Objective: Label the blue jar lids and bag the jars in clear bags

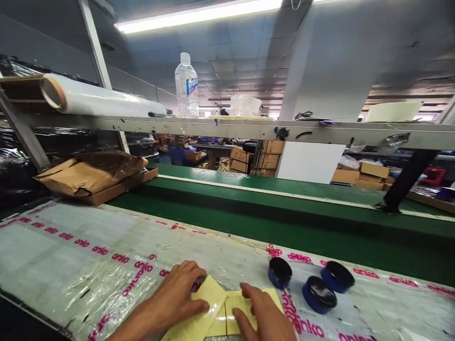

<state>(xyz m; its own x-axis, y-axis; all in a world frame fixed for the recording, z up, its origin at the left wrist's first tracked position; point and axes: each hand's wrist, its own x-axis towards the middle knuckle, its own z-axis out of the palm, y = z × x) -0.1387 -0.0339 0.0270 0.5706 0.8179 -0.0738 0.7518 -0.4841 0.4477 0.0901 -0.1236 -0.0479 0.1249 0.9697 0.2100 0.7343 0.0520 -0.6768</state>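
My left hand (177,291) holds a yellow printed sheet (209,303) at its left side, thumb on top; the sheet lies at a slant. My right hand (266,315) rests over a second yellow sheet (232,303), its thumb and forefinger apart. The two sheets meet between my hands, and their lower parts run out of the frame. To the right of my right hand stand three round dark-blue, black-topped containers: one (279,272) by itself, the other two, a nearer one (319,294) and a farther one (337,276), close together.
Plastic with pink lettering and tape covers the worktop (117,227). Behind it runs a green conveyor belt (213,208). A cardboard tray with brown paper (95,175) sits at left. On the overhead shelf (241,127) are a plastic bottle (186,87) and a large film roll (106,97).
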